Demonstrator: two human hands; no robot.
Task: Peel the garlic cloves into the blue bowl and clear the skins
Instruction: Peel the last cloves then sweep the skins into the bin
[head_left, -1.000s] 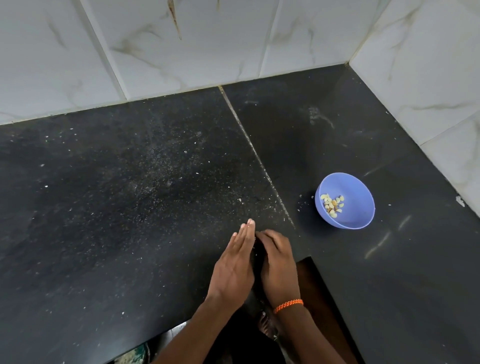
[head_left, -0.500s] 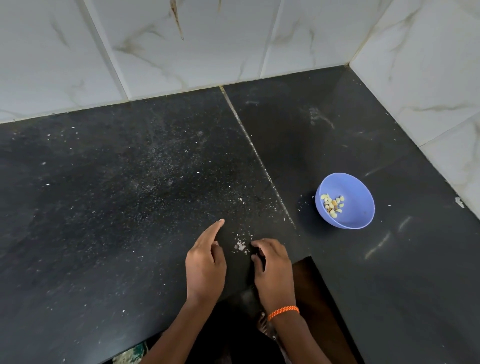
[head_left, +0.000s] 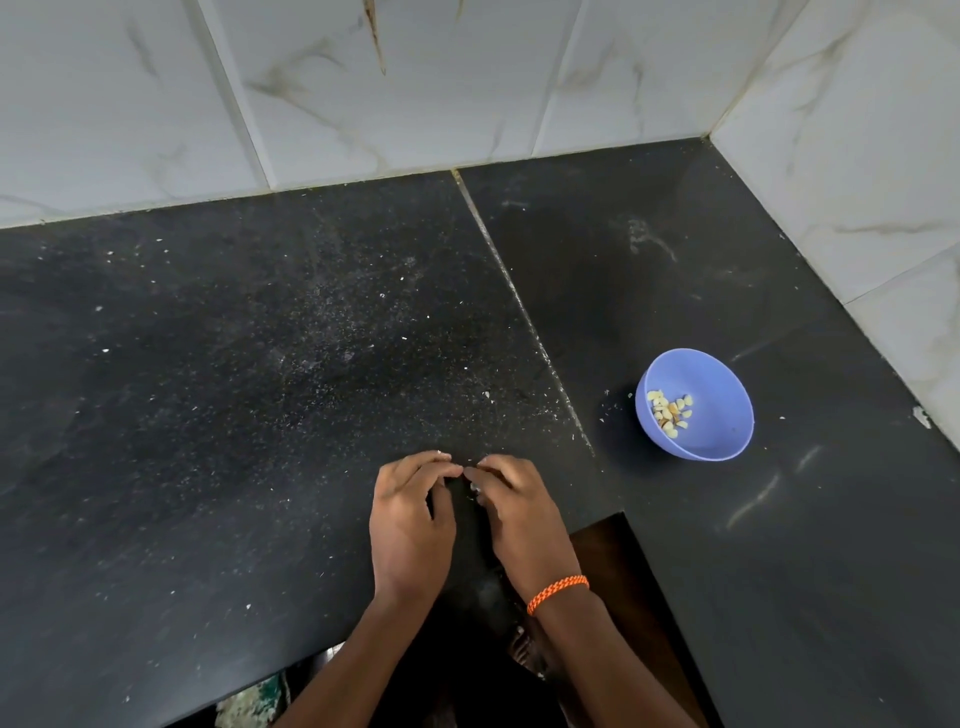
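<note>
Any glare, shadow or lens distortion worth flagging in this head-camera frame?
Head view: wide-angle bending curves the countertop edges; streaky glare lies on the stone right of the blue bowl; the bowl casts a soft shadow leftward; both hands and the cloves look sharp.

Soft, even daylight fills the corner, bright on the white marble wall tiles (head_left: 467, 78) and dull on the black desk (head_left: 208, 415). Pale streaks of glare lie on the desk right of the blue bowl (head_left: 727, 431), which casts a faint shadow to its left. The wide lens bends the tile joints near the edges. Focus is crisp throughout.
</note>
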